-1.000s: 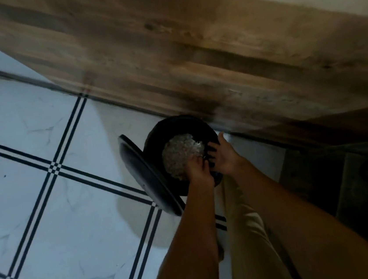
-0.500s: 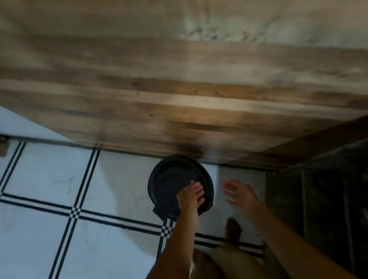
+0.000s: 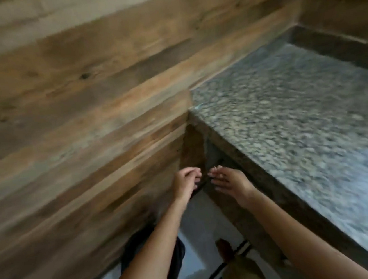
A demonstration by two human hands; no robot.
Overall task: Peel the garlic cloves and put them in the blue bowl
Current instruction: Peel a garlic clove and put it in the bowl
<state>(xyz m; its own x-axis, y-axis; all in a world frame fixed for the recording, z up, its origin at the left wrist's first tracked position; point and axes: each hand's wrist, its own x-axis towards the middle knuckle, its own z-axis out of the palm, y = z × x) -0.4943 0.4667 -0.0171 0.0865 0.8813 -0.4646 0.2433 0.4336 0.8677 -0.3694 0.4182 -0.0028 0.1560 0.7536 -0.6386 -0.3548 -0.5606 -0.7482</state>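
Close before the person, both hands hang empty and apart: left hand point(image 3: 186, 181) loosely curled, right hand point(image 3: 227, 180) slack-fingered. A speckled grey stone counter point(image 3: 290, 115) runs right. The garlic cloves and blue bowl are unseen, probably that way, nearer the right hand.

Wall panelling point(image 3: 83, 109) in front of me: brown wood grain, horizontal bands. Countertop point(image 3: 290, 115): grey, speckled. Floor tile point(image 3: 197, 241): pale, black lines. Bin point(image 3: 179, 263): apparently black, blurred. My trouser leg point(image 3: 244, 277): tan.
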